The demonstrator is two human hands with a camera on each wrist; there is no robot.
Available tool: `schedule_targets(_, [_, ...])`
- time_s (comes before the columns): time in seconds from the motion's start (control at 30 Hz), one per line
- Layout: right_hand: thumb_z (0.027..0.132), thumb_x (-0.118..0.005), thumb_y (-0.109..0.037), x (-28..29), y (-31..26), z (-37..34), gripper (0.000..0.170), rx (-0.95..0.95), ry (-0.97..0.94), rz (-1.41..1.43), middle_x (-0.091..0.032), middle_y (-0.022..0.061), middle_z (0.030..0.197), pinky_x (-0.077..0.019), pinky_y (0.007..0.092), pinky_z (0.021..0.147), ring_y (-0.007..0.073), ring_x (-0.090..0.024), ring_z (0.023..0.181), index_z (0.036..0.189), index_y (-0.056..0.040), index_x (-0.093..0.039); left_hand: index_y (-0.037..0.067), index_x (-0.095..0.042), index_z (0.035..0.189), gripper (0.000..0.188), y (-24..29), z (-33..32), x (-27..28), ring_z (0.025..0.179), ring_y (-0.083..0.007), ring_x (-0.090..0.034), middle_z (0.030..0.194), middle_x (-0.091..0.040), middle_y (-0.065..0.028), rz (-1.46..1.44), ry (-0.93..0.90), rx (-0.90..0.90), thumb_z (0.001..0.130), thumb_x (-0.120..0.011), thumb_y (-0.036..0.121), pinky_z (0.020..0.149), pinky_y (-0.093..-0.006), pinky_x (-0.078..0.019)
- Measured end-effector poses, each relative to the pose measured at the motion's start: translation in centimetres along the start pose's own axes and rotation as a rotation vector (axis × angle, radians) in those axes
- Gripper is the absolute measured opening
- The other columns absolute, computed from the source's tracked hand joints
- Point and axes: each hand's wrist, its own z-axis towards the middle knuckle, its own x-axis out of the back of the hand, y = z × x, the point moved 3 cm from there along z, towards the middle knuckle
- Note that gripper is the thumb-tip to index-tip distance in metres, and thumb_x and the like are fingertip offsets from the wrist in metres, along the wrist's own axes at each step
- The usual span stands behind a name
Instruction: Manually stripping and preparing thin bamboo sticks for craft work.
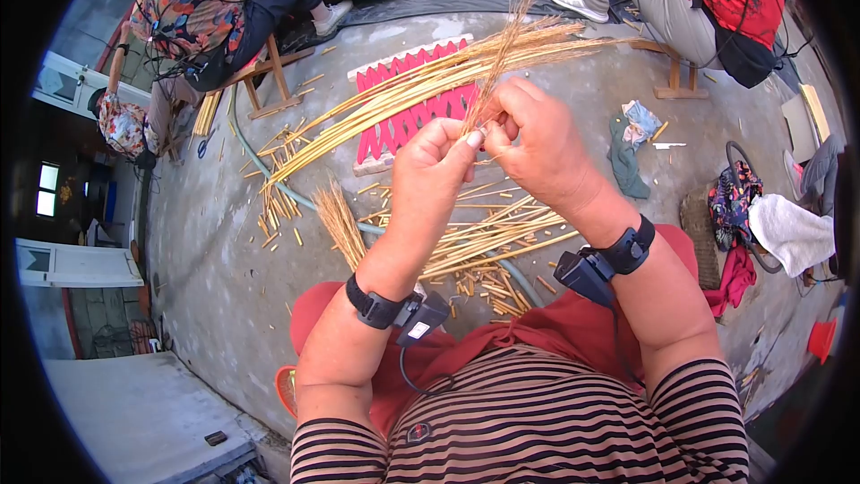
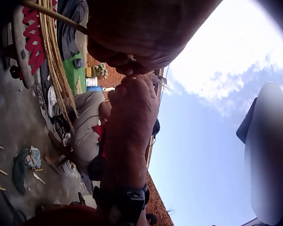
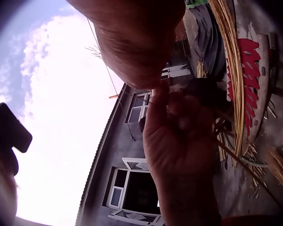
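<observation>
In the head view both hands meet in front of the chest. The left hand pinches a thin stalk with a feathery brown head that points up and away. Close against it, the right hand has its thumb and fingers bent together at the base of the same head. From the left hand a bare stalk sticks out in the left wrist view, with the right hand opposite. The right wrist view shows the right hand covering the contact; the left hand faces it.
Long stalks lie across a pink zigzag rack. More stalks, cut pieces and a brushy bundle lie on the concrete floor, beside a hose. Other people sit at the far side; a cloth lies right.
</observation>
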Motion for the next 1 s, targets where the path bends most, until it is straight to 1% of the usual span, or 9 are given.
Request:
schedule_targets(0.07, [0.073,-0.057,-0.002,-0.1,0.7,-0.1,0.008,0.018,0.063,-0.097,-0.053,0.0136,0.073,-0.0453,0.0358,0.055,0.0275,-0.056,0.064,0.078,-0.0022,-0.051,0.008,-0.059,0.085,0.008,0.1,-0.2,0.1,0.050,-0.0011,-0.042,0.064,-0.052,0.0049,0.008,0.005,-0.001,0.086,-0.060,0.016,0.043,-0.0148,-0.0293])
schedule_targets(0.17, [0.074,-0.059,-0.003,1.9,1.9,1.1,0.007,-0.050,0.185,-0.158,-0.054,0.0112,0.070,-0.0439,0.0320,0.053,0.0221,-0.056,0.060,0.076,-0.0016,-0.052,0.008,-0.059,0.085,0.009,0.4,-0.5,0.5,0.049,-0.0012,-0.040,0.062,-0.051,0.0044,-0.042,0.036,0.017,0.086,-0.061,0.016,0.043,-0.0150,-0.0284])
schedule_targets(0.3, [0.079,-0.061,-0.007,2.8,1.6,1.0,0.009,-0.273,0.123,0.130,-0.054,0.0072,0.064,-0.0405,0.0255,0.052,0.0100,-0.049,0.057,0.078,0.0000,-0.055,0.008,-0.059,0.086,0.009,1.0,-0.6,1.5,0.051,-0.0013,-0.040,0.063,-0.051,0.0049,-0.075,0.013,0.058,0.087,-0.059,0.016,0.044,-0.0155,-0.0284])
schedule_targets(0.4, [0.080,-0.059,-0.005,1.7,1.1,0.3,0.007,-0.266,0.012,0.113,-0.054,0.0057,0.064,-0.0404,0.0253,0.052,0.0090,-0.048,0.056,0.079,0.0003,-0.056,0.007,-0.059,0.085,0.010,1.1,-0.3,1.7,0.047,-0.0029,-0.037,0.059,-0.049,0.0029,-0.067,0.007,0.048,0.087,-0.059,0.017,0.042,-0.0165,-0.0264])
schedule_targets(0.6, [0.083,-0.060,-0.006,0.6,0.7,0.5,0.013,-0.335,0.016,0.668,-0.056,-0.0007,0.073,-0.0407,0.0199,0.052,0.0039,-0.047,0.060,0.096,-0.0017,-0.058,0.007,-0.058,0.085,0.011,1.3,-0.3,1.3,0.048,-0.0030,-0.035,0.059,-0.048,0.0029,-0.042,-0.084,0.075,0.087,-0.057,0.018,0.044,-0.0169,-0.0258])
schedule_targets(0.73, [0.085,-0.060,-0.008,0.8,0.7,0.9,0.012,-0.319,-0.031,0.780,-0.057,-0.0005,0.077,-0.0431,0.0195,0.052,0.0045,-0.050,0.061,0.094,-0.0006,-0.059,0.005,-0.061,0.088,0.010,0.6,0.2,1.4,0.055,-0.0034,-0.043,0.066,-0.053,0.0029,0.240,-0.078,-0.077,0.087,-0.058,0.013,0.049,-0.0162,-0.0349])
schedule_targets(0.77, [0.085,-0.060,-0.008,0.9,0.8,0.8,0.011,-0.342,-0.033,0.774,-0.057,-0.0004,0.076,-0.0432,0.0199,0.051,0.0046,-0.050,0.061,0.093,-0.0004,-0.059,0.003,-0.063,0.089,0.009,0.7,0.1,1.5,0.061,-0.0039,-0.049,0.073,-0.057,0.0025,0.349,-0.053,-0.077,0.087,-0.058,0.011,0.054,-0.0174,-0.0400])
schedule_targets(0.87, [0.084,-0.060,-0.008,1.0,1.2,0.6,0.009,-0.399,-0.047,0.731,-0.058,0.0003,0.075,-0.0436,0.0209,0.051,0.0050,-0.051,0.062,0.089,-0.0002,-0.059,0.004,-0.062,0.096,0.012,0.7,0.2,1.4,0.064,-0.0043,-0.051,0.076,-0.058,0.0016,0.474,-0.052,0.012,0.086,-0.059,0.010,0.056,-0.0185,-0.0420])
schedule_targets(1.0, [0.084,-0.060,-0.010,-0.5,1.8,-0.5,0.009,-0.430,-0.150,0.635,-0.058,0.0013,0.075,-0.0430,0.0206,0.055,0.0061,-0.052,0.063,0.086,-0.0008,-0.058,0.003,-0.058,0.099,0.015,0.0,0.0,0.6,0.064,-0.0054,-0.054,0.076,-0.061,-0.0008,0.249,-0.036,-0.033,0.085,-0.059,0.008,0.055,-0.0197,-0.0439])
